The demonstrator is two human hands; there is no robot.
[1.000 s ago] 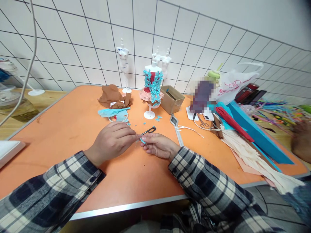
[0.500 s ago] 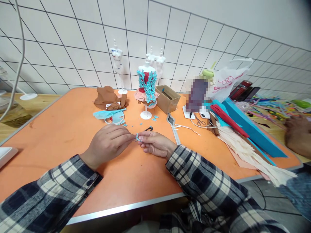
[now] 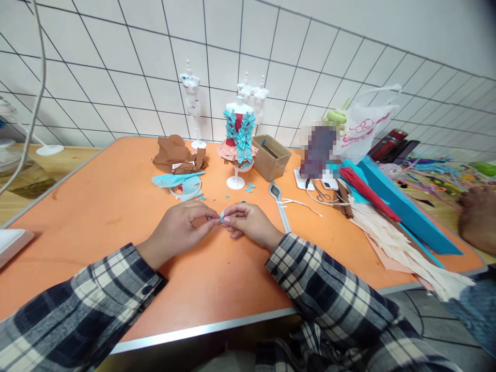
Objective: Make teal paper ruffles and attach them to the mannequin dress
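Between my two hands is a small piece of light blue paper (image 3: 222, 215), low over the orange table. My left hand (image 3: 180, 227) pinches its left side between thumb and fingertips. From the other side, my right hand (image 3: 250, 223) grips it with thumb and forefinger, the remaining fingers curled below. Behind my hands stands a miniature dress form (image 3: 239, 137) in a red, blue and pink paper dress with many blue bows. A loose blue bow (image 3: 250, 188) and small scraps lie near its white base. The fingers hide much of the held piece.
Brown crepe paper (image 3: 174, 155) and a white ring (image 3: 186, 188) on blue paper lie back left. A cardboard box (image 3: 271, 157) stands beside the dress form. To the right are scissors (image 3: 322, 194), paper strips (image 3: 387, 232) and a plastic bag (image 3: 360, 129). Another person's hand (image 3: 478, 219) rests far right.
Both hands have drawn closer together around the blue piece, and their fingers have shifted on it. My right hand now covers most of the black safety-pin-shaped object behind it. The view has shifted slightly.
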